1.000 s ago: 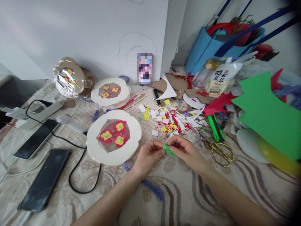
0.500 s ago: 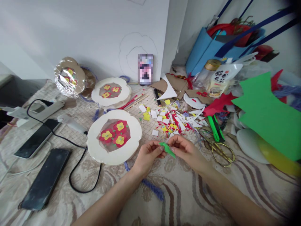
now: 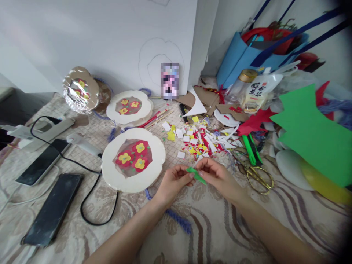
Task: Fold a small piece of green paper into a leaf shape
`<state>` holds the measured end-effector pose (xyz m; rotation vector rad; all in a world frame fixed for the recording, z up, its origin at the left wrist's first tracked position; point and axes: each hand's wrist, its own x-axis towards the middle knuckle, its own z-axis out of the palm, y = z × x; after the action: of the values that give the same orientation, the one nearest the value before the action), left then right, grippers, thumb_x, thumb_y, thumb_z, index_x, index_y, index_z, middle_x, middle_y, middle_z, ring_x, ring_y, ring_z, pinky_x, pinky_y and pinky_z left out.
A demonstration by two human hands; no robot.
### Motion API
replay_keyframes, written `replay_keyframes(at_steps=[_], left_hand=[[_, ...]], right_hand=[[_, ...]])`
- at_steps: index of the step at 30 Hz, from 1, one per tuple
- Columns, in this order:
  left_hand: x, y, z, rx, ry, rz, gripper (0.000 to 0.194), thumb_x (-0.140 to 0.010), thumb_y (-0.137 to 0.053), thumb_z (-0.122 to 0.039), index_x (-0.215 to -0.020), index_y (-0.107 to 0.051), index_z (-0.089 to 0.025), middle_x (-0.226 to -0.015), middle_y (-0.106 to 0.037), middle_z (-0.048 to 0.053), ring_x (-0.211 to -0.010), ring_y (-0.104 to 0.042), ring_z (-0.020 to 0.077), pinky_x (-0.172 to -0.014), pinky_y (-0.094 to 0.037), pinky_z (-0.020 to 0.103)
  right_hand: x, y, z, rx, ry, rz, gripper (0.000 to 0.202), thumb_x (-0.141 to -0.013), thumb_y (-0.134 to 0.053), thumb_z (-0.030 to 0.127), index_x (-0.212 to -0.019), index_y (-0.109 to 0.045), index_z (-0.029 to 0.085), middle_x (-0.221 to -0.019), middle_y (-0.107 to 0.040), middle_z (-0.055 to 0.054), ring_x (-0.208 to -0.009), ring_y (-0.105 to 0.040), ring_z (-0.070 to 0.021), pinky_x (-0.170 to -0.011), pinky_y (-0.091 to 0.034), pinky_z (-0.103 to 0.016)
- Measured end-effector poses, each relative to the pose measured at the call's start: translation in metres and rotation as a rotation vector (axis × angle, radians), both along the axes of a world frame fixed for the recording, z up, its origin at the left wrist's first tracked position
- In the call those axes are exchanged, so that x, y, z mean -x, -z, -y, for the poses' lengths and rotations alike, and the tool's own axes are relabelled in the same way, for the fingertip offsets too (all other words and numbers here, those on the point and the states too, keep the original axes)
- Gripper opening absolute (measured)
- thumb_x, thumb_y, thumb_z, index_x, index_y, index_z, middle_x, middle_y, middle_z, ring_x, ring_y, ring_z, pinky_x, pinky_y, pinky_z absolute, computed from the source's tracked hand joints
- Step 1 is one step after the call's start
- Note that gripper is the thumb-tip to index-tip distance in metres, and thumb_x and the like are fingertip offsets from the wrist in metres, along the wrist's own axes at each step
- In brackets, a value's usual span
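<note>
A small green paper piece [image 3: 198,176] is pinched between both hands over the patterned cloth. My left hand [image 3: 176,181] grips its left side between thumb and fingers. On the right side, my right hand [image 3: 216,176] holds it the same way. Left of my hands lies a white scalloped frame [image 3: 158,154] with red and yellow flowers in its middle. Just beyond my fingers are paper scraps [image 3: 203,141] in white, red and yellow. Gold-handled scissors [image 3: 260,179] and a green cutter [image 3: 250,150] lie right of my right hand.
A second flower frame [image 3: 112,106] and a foil-edged one [image 3: 68,90] are at the back left. Two dark phones [image 3: 52,211] and a black cable lie left. A large green sheet [image 3: 310,128], a pouch [image 3: 257,93] and a blue bag [image 3: 233,58] occupy the right.
The green paper piece has turned slightly between my fingers. Both hands keep nearly the same place and grip.
</note>
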<state>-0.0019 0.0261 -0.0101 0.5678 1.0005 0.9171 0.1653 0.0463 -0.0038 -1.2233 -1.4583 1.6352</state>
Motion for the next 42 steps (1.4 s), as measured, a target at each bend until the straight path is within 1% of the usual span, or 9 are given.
replay_keyframes(at_steps=[7,12,15,19,22,25,28,33,42], left_hand=[[0.001,-0.001,0.000,0.062,-0.041,0.048,0.028,-0.061,-0.077,-0.030,-0.073,-0.058,-0.013,-0.062,-0.065,0.001,-0.058,-0.058,0.0098,-0.061,-0.044,0.022],[0.003,0.001,-0.001,0.093,-0.069,0.094,0.032,-0.059,-0.079,-0.032,-0.074,-0.057,-0.014,-0.064,-0.065,0.000,-0.058,-0.059,0.0097,-0.060,-0.044,0.022],[0.003,0.000,-0.001,0.092,-0.067,0.105,0.032,-0.059,-0.079,-0.031,-0.074,-0.057,-0.014,-0.063,-0.064,0.000,-0.057,-0.058,0.0091,-0.060,-0.043,0.021],[0.002,-0.001,0.000,0.092,-0.060,0.110,0.031,-0.060,-0.079,-0.030,-0.074,-0.056,-0.014,-0.063,-0.064,0.000,-0.057,-0.059,0.0093,-0.061,-0.044,0.022],[0.001,-0.001,0.001,0.086,-0.052,0.101,0.029,-0.061,-0.078,-0.029,-0.074,-0.057,-0.014,-0.064,-0.065,0.000,-0.058,-0.059,0.0096,-0.062,-0.044,0.022],[0.000,0.001,0.001,0.076,-0.050,0.083,0.029,-0.061,-0.078,-0.027,-0.074,-0.057,-0.014,-0.063,-0.065,0.000,-0.058,-0.058,0.0097,-0.062,-0.043,0.022],[-0.001,0.003,0.001,0.054,-0.046,0.063,0.028,-0.060,-0.078,-0.027,-0.073,-0.057,-0.014,-0.061,-0.064,-0.001,-0.057,-0.057,0.0097,-0.061,-0.042,0.022],[-0.001,0.005,0.002,0.017,-0.024,0.051,0.027,-0.060,-0.078,-0.023,-0.074,-0.057,-0.014,-0.062,-0.064,-0.001,-0.058,-0.057,0.0096,-0.062,-0.042,0.022],[-0.002,0.006,0.002,-0.003,-0.024,0.069,0.032,-0.057,-0.080,-0.024,-0.075,-0.056,-0.013,-0.067,-0.063,-0.001,-0.059,-0.055,0.0090,-0.059,-0.043,0.022]], right_hand=[[-0.009,-0.005,-0.001,-0.116,-0.086,0.066,0.009,-0.088,-0.047,0.025,-0.093,-0.054,0.021,-0.085,-0.056,-0.003,-0.076,-0.054,-0.0148,-0.069,-0.046,-0.027],[-0.019,-0.009,-0.004,-0.279,-0.203,0.095,0.017,-0.085,-0.052,0.021,-0.102,-0.056,0.023,-0.100,-0.057,-0.007,-0.093,-0.056,-0.0197,-0.081,-0.046,-0.032],[-0.020,-0.008,-0.004,-0.362,-0.232,0.123,0.014,-0.084,-0.054,0.021,-0.097,-0.060,0.023,-0.102,-0.057,-0.008,-0.094,-0.055,-0.0210,-0.079,-0.046,-0.033],[-0.016,-0.008,-0.004,-0.386,-0.200,0.144,0.009,-0.086,-0.053,0.021,-0.089,-0.061,0.023,-0.095,-0.059,-0.006,-0.092,-0.056,-0.0201,-0.082,-0.044,-0.033],[-0.014,-0.008,-0.003,-0.350,-0.170,0.150,0.008,-0.087,-0.052,0.023,-0.087,-0.060,0.022,-0.088,-0.059,-0.005,-0.085,-0.057,-0.0185,-0.078,-0.044,-0.031],[-0.011,-0.005,-0.001,-0.238,-0.137,0.140,0.006,-0.087,-0.052,0.026,-0.089,-0.057,0.022,-0.083,-0.058,-0.003,-0.078,-0.056,-0.0166,-0.071,-0.044,-0.028],[-0.009,-0.001,0.001,-0.158,-0.101,0.116,0.005,-0.087,-0.052,0.024,-0.091,-0.053,0.022,-0.083,-0.056,-0.002,-0.077,-0.055,-0.0156,-0.070,-0.044,-0.027],[-0.007,0.003,0.002,-0.126,-0.081,0.082,0.007,-0.086,-0.052,0.021,-0.092,-0.052,0.021,-0.084,-0.054,-0.001,-0.077,-0.053,-0.0143,-0.070,-0.043,-0.026],[-0.004,0.003,0.001,-0.053,-0.066,0.025,0.010,-0.085,-0.052,0.023,-0.095,-0.053,0.020,-0.083,-0.055,-0.001,-0.076,-0.053,-0.0140,-0.065,-0.041,-0.025]])
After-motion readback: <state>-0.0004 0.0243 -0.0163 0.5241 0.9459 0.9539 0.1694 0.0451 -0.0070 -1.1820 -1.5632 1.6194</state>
